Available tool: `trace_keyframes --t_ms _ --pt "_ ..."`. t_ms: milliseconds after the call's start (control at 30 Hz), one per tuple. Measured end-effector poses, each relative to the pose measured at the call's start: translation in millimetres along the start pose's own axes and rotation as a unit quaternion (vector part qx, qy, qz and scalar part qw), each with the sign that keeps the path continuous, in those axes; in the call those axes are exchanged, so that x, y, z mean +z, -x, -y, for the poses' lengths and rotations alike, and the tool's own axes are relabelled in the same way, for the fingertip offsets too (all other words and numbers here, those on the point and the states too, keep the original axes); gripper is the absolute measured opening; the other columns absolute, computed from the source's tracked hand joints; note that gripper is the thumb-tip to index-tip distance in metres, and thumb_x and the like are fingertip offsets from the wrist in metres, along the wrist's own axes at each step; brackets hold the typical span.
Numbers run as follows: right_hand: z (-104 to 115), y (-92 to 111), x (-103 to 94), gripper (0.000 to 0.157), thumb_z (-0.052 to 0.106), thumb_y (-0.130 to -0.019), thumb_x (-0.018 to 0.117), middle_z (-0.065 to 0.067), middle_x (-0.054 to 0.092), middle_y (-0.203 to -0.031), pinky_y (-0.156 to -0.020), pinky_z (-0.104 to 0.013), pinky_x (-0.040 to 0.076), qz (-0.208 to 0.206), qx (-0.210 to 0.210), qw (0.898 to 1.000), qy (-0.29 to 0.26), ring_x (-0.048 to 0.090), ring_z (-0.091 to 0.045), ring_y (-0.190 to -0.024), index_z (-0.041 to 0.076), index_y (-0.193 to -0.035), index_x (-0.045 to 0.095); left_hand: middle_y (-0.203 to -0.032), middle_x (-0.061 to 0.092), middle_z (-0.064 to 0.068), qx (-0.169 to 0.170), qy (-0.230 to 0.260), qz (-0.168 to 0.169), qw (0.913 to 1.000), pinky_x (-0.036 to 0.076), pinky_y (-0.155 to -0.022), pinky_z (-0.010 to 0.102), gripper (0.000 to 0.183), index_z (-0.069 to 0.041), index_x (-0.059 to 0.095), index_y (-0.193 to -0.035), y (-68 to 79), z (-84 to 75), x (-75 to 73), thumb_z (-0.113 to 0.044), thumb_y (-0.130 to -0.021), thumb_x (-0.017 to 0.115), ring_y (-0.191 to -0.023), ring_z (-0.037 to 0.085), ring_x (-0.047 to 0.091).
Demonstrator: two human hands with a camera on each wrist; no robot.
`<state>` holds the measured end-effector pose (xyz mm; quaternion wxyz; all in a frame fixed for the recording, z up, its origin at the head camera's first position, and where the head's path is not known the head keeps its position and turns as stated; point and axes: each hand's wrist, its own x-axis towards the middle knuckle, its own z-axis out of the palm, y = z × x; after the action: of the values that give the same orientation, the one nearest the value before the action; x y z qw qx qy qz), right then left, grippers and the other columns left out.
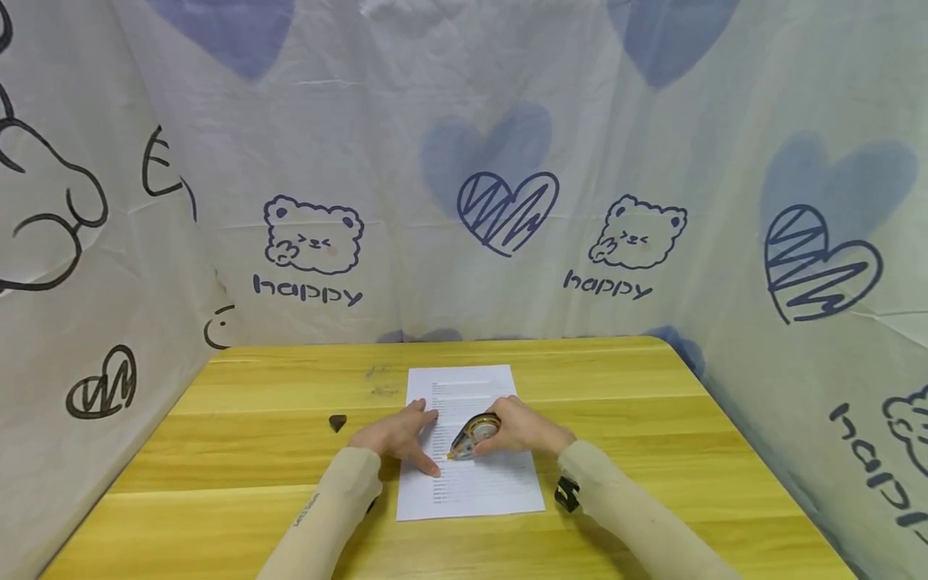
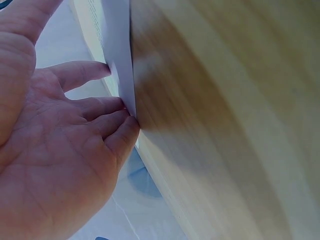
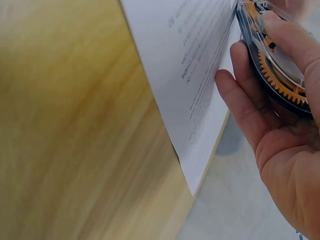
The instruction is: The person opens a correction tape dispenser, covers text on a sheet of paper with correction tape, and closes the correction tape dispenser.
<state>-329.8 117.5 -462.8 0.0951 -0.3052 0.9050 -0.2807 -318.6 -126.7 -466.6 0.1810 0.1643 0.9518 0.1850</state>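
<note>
A printed sheet of paper (image 1: 471,491) lies flat on the table with lines of text down its left half. My right hand (image 1: 524,427) grips a correction tape dispenser (image 1: 474,433), its orange tip down at the text in the head view. In the right wrist view the dispenser (image 3: 280,75) shows a clear case and an orange gear wheel, held between thumb and fingers. With fingers spread, my left hand (image 1: 399,437) presses on the sheet's left side. The left wrist view shows its fingertips (image 2: 131,125) touching the paper's edge.
A small dark wedge-shaped piece (image 1: 337,422) lies on the wooden table (image 1: 239,451) left of the left hand. White cloth (image 1: 406,274) with blue hearts and bears hangs behind the table and at both sides. Faint grey marks show on the wood left of the sheet's top.
</note>
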Motion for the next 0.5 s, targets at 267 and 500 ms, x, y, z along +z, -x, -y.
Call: trace_keyframes --t_ms 267,500 --pt "-0.2 1.2 -1.5 0.026 0.031 -0.075 0.085 0.007 0.067 -0.069 -0.054 -0.023 0.051 -0.003 0.002 1.0 0.008 0.058 -0.006 -0.058 0.01 -0.081 0.071 -0.164 0.016 0.016 -0.001 0.0 0.002 1.0 0.019 -0.122 0.051 0.103 -0.01 0.037 -0.152 1.5 -0.9 -1.1 -0.043 -0.068 0.088 -0.152 0.033 0.014" --pt "-1.4 3.9 -3.3 0.027 0.032 -0.075 0.086 0.007 0.065 -0.067 -0.053 -0.023 0.049 -0.005 0.01 1.0 0.013 0.055 -0.006 -0.057 0.011 -0.079 0.07 -0.163 0.016 0.017 0.006 0.003 0.001 1.0 0.017 -0.122 0.05 0.103 -0.009 0.038 -0.151 1.0 -1.4 -1.6 -0.042 -0.068 0.088 -0.152 0.033 0.014"
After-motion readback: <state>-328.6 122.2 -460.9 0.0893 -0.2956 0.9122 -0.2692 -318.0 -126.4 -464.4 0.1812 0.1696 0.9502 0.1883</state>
